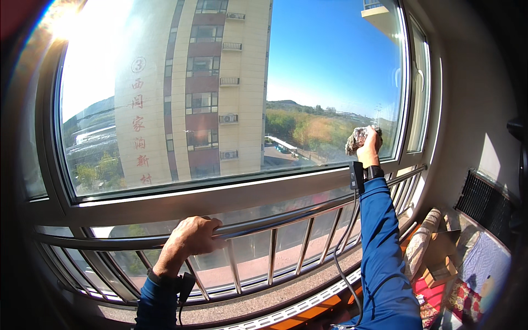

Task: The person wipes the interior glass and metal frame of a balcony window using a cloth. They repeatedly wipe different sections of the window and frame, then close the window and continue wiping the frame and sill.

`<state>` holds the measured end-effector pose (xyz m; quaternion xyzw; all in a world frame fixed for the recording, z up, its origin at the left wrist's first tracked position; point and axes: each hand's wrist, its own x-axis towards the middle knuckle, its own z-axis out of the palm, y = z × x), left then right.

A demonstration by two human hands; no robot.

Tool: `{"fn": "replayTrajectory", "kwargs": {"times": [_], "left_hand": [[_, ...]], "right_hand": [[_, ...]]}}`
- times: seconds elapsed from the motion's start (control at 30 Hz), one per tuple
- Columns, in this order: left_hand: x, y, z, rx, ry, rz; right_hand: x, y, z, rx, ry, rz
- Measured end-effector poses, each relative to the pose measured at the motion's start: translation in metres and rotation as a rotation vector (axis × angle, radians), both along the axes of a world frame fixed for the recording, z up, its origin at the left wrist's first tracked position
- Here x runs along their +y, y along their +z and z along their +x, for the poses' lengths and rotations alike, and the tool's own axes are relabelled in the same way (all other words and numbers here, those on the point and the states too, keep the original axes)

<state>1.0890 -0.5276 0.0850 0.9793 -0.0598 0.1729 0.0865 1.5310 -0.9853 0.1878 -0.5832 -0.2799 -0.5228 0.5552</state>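
My left hand (194, 237) is closed around the polished metal handrail (284, 220) that runs in front of the window. Farther right and higher, my right hand (371, 144) grips a crumpled, patterned cloth (357, 139) against the lower right part of the large window pane (330, 74). Each wrist carries a dark strap with a small black device, and a cable hangs from each device. The cloth's far side and part of my right fingers are hidden.
Metal balusters stand under the rail, above a stone sill (231, 311) and a white slotted strip (288, 311). At the lower right lie a rolled fabric (423, 243), an open cardboard box (443, 247) and patterned textiles (464, 295). A dark grille (482, 206) is by the right wall.
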Motion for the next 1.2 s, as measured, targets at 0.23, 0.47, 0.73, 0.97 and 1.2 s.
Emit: {"fn": "replayTrajectory", "kwargs": {"times": [0.23, 0.47, 0.73, 0.97, 1.2], "left_hand": [[0.005, -0.003, 0.003, -0.027, -0.026, -0.03], [0.004, 0.0, -0.001, -0.026, -0.03, -0.078], [0.003, 0.004, -0.006, -0.045, -0.05, -0.082], [0.007, 0.003, -0.005, 0.0, -0.057, -0.117], [0.01, 0.003, -0.003, -0.02, -0.089, -0.136]], "right_hand": [[0.113, 0.084, 0.019, 0.265, 0.027, 0.291], [0.175, 0.147, -0.071, 0.229, -0.147, 0.103], [0.347, 0.184, -0.234, -0.305, -0.079, -0.364], [0.44, 0.052, -0.335, -0.777, 0.036, -0.895], [0.382, 0.081, -0.271, -0.905, -0.162, -0.773]]}}
